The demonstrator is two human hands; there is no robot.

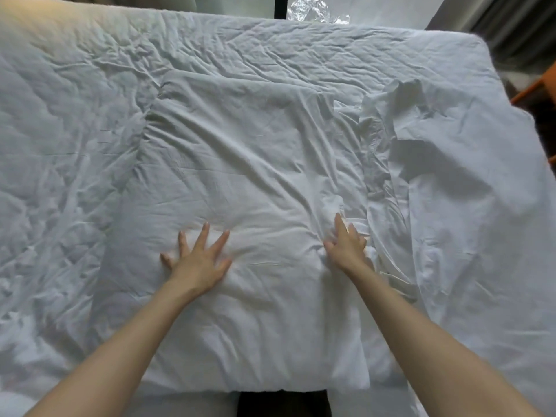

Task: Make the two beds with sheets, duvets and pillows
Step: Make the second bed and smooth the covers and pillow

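A white pillow (240,164) in a white case lies flat in the middle of the bed, on a crumpled white duvet (66,139). My left hand (200,260) presses flat on the pillow's near part, fingers spread. My right hand (346,243) rests on the pillow's right edge, fingers fairly straight among the folds of the case. The loose open end of the pillowcase (388,127) bunches up along the pillow's right side. A smoother white sheet (469,221) covers the bed to the right.
Crinkled clear plastic wrap (313,10) lies beyond the far edge of the bed. Grey curtains (511,28) hang at the far right, with an orange wooden piece (535,88) below them. A dark gap (282,403) shows at the bed's near edge.
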